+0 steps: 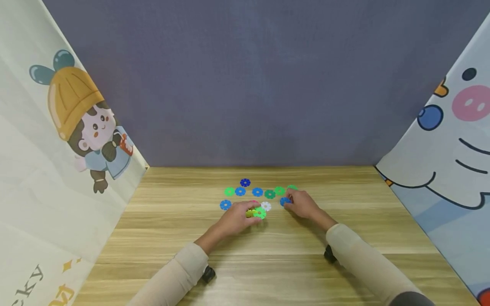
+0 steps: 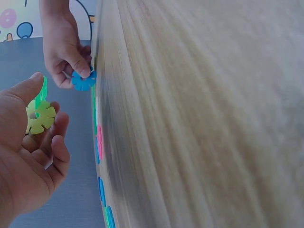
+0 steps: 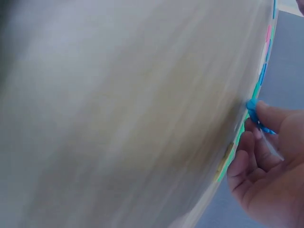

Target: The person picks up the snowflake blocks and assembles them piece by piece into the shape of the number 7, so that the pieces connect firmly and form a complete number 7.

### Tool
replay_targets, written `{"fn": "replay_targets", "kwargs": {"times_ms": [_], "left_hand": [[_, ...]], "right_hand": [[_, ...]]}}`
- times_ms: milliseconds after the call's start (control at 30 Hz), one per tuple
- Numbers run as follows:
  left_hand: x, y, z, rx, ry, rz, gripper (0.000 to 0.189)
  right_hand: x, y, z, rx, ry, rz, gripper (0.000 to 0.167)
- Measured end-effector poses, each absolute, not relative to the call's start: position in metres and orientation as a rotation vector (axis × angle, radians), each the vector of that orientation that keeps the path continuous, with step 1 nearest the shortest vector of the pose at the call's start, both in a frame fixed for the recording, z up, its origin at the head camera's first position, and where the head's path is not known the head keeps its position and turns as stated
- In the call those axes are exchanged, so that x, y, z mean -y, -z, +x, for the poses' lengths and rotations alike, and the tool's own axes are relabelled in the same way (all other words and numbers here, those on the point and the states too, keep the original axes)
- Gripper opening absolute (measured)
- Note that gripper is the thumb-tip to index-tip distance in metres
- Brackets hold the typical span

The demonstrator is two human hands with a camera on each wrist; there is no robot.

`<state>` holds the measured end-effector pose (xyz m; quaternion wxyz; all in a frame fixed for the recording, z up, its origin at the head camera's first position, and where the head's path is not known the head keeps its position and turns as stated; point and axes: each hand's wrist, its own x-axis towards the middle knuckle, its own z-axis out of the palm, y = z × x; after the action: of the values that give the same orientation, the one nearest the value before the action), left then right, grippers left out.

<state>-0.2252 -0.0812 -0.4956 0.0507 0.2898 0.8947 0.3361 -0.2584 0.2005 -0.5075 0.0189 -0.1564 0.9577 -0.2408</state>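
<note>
My left hand (image 1: 236,217) holds a yellow notched plastic disc (image 2: 43,118) and a bright green notched disc (image 1: 260,213). In the left wrist view the two meet at an angle, apparently slotted together. Farther right, my right hand (image 1: 304,205) pinches a blue notched disc (image 2: 83,82) between thumb and fingers, low over the table. In the right wrist view a thin pale piece (image 3: 271,146) shows beside the blue disc (image 3: 252,113); its kind is unclear. Near the left fingers lie a white disc (image 1: 266,206) and a partly hidden pink disc (image 1: 254,202).
More notched discs lie on the wooden table (image 1: 176,212), among them a dark blue disc (image 1: 245,182), a dark green disc (image 1: 269,194) and a blue disc (image 1: 225,205). A grey panel (image 1: 260,85) stands behind, with printed cloths (image 1: 30,170) at the sides.
</note>
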Motion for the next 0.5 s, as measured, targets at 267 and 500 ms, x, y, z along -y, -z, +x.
{"fn": "replay_targets", "kwargs": {"times_ms": [267,500], "left_hand": [[0.082,0.496,-0.225,-2.714,-1.037,0.871,0.053],[0.082,0.495,-0.226,-2.707,-1.047,0.861,0.053]], "right_hand": [[-0.202,0.508,-0.249,-2.955,0.735,-0.603,0.009],[-0.196,0.504,-0.240,-2.940,0.807,-0.646,0.010]]}}
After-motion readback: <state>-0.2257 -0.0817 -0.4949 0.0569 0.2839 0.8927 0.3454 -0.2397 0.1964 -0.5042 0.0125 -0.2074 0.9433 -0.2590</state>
